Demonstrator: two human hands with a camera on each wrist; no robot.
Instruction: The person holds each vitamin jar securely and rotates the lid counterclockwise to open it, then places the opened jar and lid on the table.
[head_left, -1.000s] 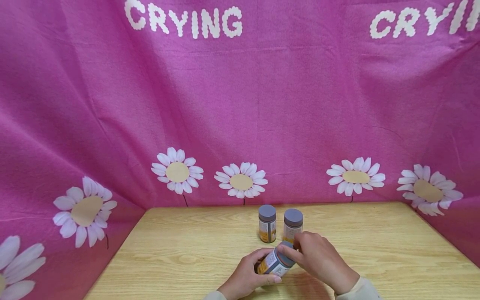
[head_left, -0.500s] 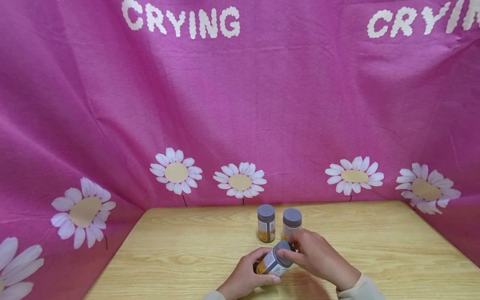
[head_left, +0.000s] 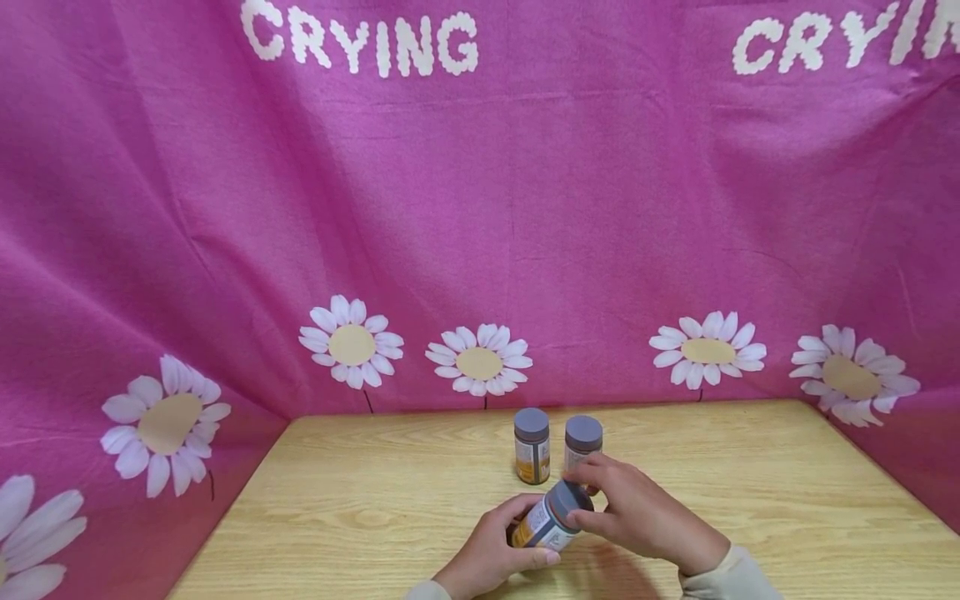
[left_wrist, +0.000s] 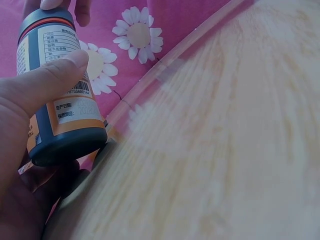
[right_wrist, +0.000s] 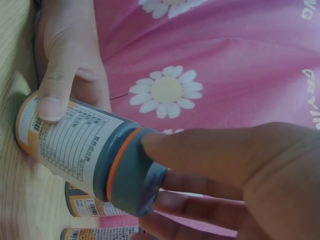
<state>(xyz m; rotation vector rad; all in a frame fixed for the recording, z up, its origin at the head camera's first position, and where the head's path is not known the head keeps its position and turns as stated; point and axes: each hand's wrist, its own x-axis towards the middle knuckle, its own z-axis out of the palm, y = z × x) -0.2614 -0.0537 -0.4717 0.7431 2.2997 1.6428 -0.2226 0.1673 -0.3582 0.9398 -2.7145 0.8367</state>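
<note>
Over a pale wood-grain tabletop (head_left: 337, 500), before pink daisy-printed cloth (head_left: 585, 208) lettered "CRYING", the left hand (head_left: 487, 546) gripped a tilted, dark cylindrical bottle (head_left: 542, 527) labelled "生产日期" while the right hand (head_left: 648, 512) pinched its grey cap (head_left: 567, 497).

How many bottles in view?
3. Tilted bottle in the left hand; left rear bottle and right rear bottle upright on the table beyond, the latter partly hidden by the right hand.

Wood-grain table (head_left: 360, 492), pale; two bottles (head_left: 532, 447), upright
</note>
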